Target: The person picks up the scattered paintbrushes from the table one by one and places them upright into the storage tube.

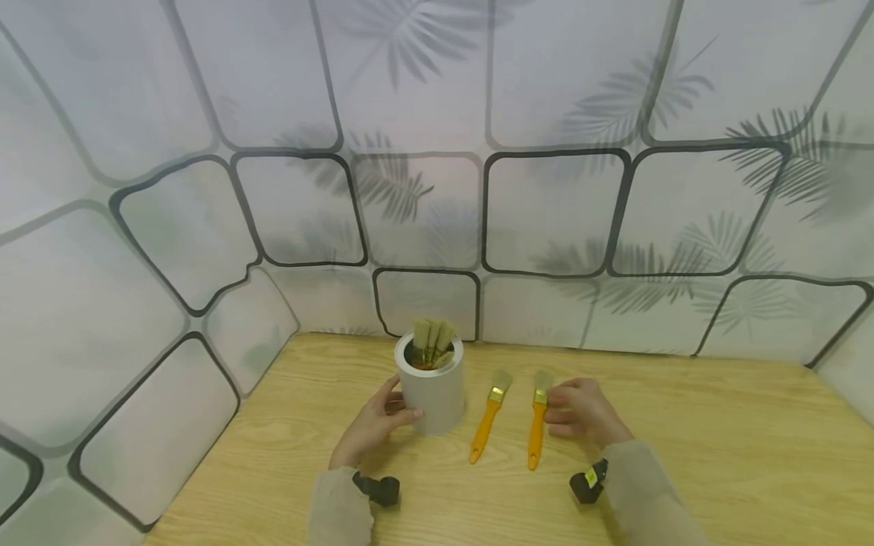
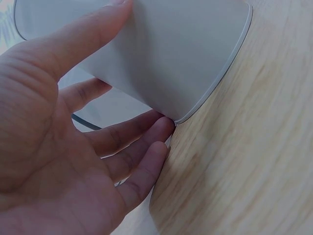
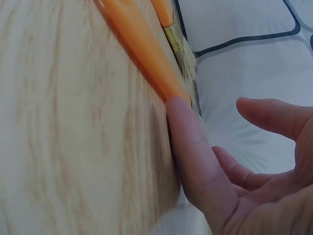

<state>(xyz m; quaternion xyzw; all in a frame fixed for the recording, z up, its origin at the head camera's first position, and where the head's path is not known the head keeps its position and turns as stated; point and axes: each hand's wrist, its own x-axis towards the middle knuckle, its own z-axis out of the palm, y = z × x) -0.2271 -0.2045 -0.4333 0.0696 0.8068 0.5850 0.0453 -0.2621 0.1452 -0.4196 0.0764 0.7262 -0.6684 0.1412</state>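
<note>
One grip (image 1: 374, 422) around can (image 1: 438, 403), parted grip (image 1: 584, 412) touching brush (image 1: 536, 434)

Indoors — leaf-print walls (image 1: 556, 212), wooden tabletop (image 1: 737, 447).

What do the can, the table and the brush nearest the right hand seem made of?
Can: perhaps metal, satin pale grey, from its thin lipped edge; plastic possible.
Table: light wood or laminate, from the streaky grain.
Brush: sheen on the even orange handle suggests plastic or painted wood; the shiny gold band, metal; pale bristles, unclear fibre.

Soft shadows mark the table (image 1: 744, 440); the 2 wrist views look dimmer.
</note>
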